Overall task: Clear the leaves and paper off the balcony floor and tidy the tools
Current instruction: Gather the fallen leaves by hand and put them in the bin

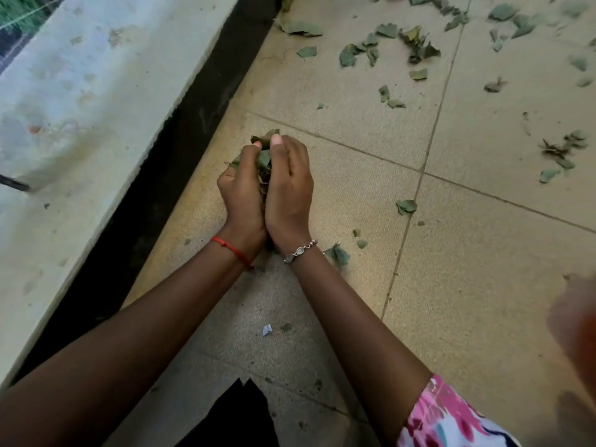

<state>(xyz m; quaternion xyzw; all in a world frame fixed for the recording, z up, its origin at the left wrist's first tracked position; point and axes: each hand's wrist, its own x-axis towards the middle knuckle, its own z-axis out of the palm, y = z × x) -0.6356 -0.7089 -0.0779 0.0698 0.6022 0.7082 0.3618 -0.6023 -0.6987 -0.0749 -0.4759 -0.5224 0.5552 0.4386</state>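
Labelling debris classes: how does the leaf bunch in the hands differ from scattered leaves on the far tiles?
The leaf bunch is packed tight; scattered leaves lie spread apart. The leaf bunch is gripped between left hand and right hand; scattered leaves lie untouched on floor tiles. Both: dull green, torn.

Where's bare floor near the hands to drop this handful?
Bare: the tile right of the right hand, to the grout line, and the tile beyond it, toward the sleeve. Crowded: scattered leaves across the far tiles; paper scrap between the forearms.
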